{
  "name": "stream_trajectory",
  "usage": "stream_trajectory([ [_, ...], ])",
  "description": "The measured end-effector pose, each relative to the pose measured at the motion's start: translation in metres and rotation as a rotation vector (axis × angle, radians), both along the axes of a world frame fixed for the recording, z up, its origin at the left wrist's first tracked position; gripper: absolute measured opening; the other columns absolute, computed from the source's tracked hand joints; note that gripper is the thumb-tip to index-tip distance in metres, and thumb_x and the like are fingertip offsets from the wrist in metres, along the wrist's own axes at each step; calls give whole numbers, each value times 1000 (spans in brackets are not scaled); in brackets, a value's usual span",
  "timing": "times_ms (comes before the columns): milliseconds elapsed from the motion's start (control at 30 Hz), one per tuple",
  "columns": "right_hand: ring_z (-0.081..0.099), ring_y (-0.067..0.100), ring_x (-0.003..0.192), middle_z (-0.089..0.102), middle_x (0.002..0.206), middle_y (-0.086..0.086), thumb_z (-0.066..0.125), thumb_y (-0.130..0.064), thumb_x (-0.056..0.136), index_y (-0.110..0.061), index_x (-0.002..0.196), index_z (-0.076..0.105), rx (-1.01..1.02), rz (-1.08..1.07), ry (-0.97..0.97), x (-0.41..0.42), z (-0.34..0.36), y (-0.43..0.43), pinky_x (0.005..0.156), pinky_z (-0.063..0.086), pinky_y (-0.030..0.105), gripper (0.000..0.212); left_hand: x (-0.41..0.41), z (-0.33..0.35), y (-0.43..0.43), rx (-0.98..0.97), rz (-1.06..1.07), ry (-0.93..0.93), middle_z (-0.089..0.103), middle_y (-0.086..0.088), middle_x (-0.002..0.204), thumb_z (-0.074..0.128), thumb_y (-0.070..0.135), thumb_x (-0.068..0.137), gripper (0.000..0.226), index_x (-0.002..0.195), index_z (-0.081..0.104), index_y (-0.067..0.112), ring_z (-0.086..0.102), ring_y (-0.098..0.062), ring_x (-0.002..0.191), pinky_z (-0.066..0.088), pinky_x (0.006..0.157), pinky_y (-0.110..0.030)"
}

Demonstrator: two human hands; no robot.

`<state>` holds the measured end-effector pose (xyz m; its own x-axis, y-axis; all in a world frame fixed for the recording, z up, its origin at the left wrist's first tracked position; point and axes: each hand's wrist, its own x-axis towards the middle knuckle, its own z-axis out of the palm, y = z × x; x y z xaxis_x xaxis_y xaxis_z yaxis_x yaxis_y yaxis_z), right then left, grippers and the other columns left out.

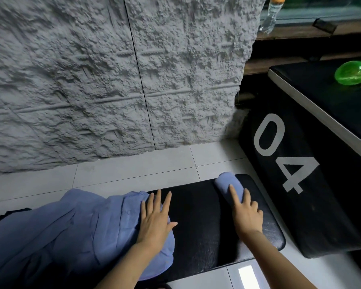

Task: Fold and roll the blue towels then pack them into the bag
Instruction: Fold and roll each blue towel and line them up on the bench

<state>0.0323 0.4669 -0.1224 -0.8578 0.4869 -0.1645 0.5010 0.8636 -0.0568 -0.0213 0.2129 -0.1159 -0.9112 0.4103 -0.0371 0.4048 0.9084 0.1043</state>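
Head view, looking down on a black padded bench (206, 226) standing on a white tiled floor (133, 174). One rolled blue towel (229, 185) is lying at the far right end of the bench, a tight short cylinder. A heap of loose blue towels (71, 230) is spreading over the left end and hanging off the near edge; the folds run together, so whether the heap is one cloth or several cannot be told. Count: one roll, one loose heap, two hands. No bag can be picked out with certainty; the black box marked "04" (290, 163) to the right shows no opening here.

The left hand (154, 222) is lying flat on the right edge of the heap, fingers spread, its grip open and pressing rather than clasping. The right hand (247, 213) is resting against the near end of the roll, forefinger stretched along it, the other fingers curled loosely; the grip is not closing around the cloth.

Handling, as a judgement: the towels are looking light, soft and limp, probably microfibre, so they are unlikely to slip on the padded surface but will sag and unroll if lifted by one end. The roll is best taken around its middle with the whole hand; a loose towel is best pinched at two corners of one hem.

A green round object (352, 74) and a clear plastic bottle (270, 15) are sitting well apart from the work.
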Motion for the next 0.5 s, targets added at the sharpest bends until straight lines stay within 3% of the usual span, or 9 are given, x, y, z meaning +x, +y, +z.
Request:
stream_trajectory([
  [233,39,31,115,3,156,11,36,-10,90,-44,144,-13,-31,-115,-22,0,0,7,95,36,42,81,6,0,-22,-101,-25,13,63,-11,123,90,51,32,96,118,66,19,61,-30,112,53,84,-54],
  [367,39,35,117,4,156,10,39,-26,92,-45,144,-8,-73,-127,-23,-2,2,6,97,33,44,73,7,4,-29,-72,-38,46,63,-10,124,89,52,33,98,122,62,21,61,-30,113,52,84,-54],
  [500,33,38,127,4,157,11,46,-46,90,-43,145,-6,-69,-96,-39,0,8,8,104,31,48,76,2,9,-43,-31,-36,89,59,-8,128,87,54,41,106,131,43,23,57,-29,118,49,91,-52],
])
